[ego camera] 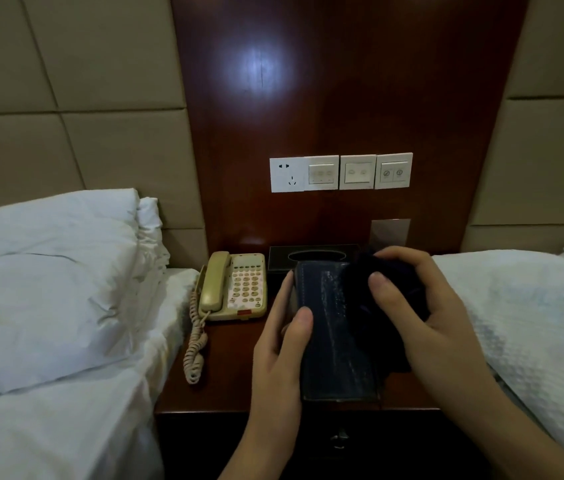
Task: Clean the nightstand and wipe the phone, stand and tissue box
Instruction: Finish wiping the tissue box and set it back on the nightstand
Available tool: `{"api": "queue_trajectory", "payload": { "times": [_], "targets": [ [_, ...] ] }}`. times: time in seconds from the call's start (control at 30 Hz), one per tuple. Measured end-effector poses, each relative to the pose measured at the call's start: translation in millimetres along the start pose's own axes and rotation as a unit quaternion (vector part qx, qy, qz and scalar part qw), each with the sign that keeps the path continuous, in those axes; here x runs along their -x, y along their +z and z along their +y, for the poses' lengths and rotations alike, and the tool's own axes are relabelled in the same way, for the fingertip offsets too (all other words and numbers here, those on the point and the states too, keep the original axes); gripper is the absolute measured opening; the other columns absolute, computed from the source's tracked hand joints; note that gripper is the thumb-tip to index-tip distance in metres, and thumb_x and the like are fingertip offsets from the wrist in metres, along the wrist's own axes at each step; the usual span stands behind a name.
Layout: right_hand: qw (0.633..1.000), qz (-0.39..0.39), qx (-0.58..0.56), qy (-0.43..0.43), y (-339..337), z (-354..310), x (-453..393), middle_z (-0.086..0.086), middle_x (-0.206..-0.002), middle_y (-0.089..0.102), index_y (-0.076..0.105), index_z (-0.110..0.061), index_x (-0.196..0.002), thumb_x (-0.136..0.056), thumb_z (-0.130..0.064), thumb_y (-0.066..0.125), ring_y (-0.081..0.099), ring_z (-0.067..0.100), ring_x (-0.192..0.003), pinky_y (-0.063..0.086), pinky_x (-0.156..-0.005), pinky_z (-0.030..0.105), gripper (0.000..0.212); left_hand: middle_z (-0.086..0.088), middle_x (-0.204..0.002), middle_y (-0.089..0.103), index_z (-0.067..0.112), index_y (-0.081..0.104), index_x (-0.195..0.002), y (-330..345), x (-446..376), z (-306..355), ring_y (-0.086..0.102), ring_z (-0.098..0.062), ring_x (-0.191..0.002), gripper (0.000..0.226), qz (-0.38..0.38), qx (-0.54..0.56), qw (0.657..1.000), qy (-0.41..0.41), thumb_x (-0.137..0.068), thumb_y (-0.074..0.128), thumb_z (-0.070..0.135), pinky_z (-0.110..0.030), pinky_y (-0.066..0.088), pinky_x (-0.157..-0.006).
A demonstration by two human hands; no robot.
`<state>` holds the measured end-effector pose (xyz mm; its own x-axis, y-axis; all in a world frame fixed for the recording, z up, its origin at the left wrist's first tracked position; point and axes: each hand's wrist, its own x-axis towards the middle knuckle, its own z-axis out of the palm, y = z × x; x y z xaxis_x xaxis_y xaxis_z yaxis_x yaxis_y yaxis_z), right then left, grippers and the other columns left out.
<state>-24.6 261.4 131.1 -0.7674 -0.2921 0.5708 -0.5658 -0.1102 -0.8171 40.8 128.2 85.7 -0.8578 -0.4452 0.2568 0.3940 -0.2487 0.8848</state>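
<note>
My left hand (282, 336) grips a dark blue leather stand (337, 334) by its left edge, thumb on its face, and holds it above the nightstand (225, 375). My right hand (425, 306) clutches a dark cloth (377, 306) and presses it on the stand's upper right part. The stand's face shows wet streaks. A beige corded phone (235, 287) sits at the back left of the nightstand, its coiled cord (195, 344) trailing forward. A black tissue box (311, 257) stands behind the stand, partly hidden by it.
White-sheeted beds flank the nightstand, with a pillow (48, 285) on the left bed and a quilted cover (533, 313) on the right. Wall switches and a socket (341, 172) sit on the wooden panel above. A drawer handle (339, 438) shows below the top.
</note>
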Motion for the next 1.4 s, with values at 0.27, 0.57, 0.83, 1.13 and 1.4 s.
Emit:
{"api": "queue_trajectory", "payload": {
  "times": [0.27,0.57,0.83,1.13,1.4],
  "targets": [
    [0.990,0.051,0.097,-0.093,-6.7,-6.4,5.8,-0.011,-0.103,0.065,0.064,-0.034,-0.106,-0.087,-0.033,0.065,0.064,0.009,-0.098,0.051,-0.073,0.016,0.019,0.015,-0.132,0.069,0.036,0.055,-0.145,-12.3,-2.0,-1.1,0.067,-0.005,-0.120,0.070,0.002,0.007,1.000,0.002,-0.078,0.076,0.043,-0.016,0.056,-0.085],
    [0.912,-0.118,0.346,-0.186,-9.8,-14.0,-19.1,-0.019,-0.112,0.052,0.063,-0.034,-0.111,-0.090,-0.040,0.057,0.055,0.002,-0.099,0.046,-0.078,0.012,0.022,0.009,-0.131,0.071,0.033,0.058,-0.143,-16.3,-2.5,-6.0,0.069,-0.009,-0.118,0.065,0.012,0.014,1.000,0.013,-0.081,0.073,0.045,-0.018,0.056,-0.084],
    [0.849,-0.248,0.399,-0.243,22.7,-36.8,-38.7,-0.015,-0.115,0.051,0.061,-0.032,-0.115,-0.091,-0.044,0.049,0.053,0.006,-0.099,0.053,-0.078,0.031,0.029,0.006,-0.133,0.070,0.028,0.062,-0.139,-13.9,0.9,-8.3,0.067,-0.011,-0.122,0.058,0.017,0.032,0.999,0.010,-0.083,0.073,0.038,-0.020,0.056,-0.091],
    [0.885,-0.176,0.384,-0.197,-6.2,-28.5,-30.6,-0.019,-0.112,0.052,0.063,-0.035,-0.110,-0.089,-0.043,0.055,0.055,0.007,-0.102,0.048,-0.081,0.026,0.024,0.013,-0.131,0.071,0.038,0.060,-0.139,-11.0,1.1,-7.8,0.067,-0.010,-0.121,0.062,0.003,0.031,1.000,0.003,-0.080,0.075,0.045,-0.025,0.057,-0.094],
    [0.872,-0.222,0.388,-0.199,24.2,-38.6,-38.6,-0.018,-0.115,0.050,0.060,-0.035,-0.115,-0.090,-0.045,0.050,0.052,0.006,-0.103,0.053,-0.081,0.036,0.029,0.018,-0.131,0.069,0.037,0.058,-0.138,-11.3,0.7,-2.9,0.065,-0.004,-0.122,0.062,0.003,0.020,1.000,0.003,-0.081,0.078,0.049,-0.019,0.055,-0.094]
  ]
}}
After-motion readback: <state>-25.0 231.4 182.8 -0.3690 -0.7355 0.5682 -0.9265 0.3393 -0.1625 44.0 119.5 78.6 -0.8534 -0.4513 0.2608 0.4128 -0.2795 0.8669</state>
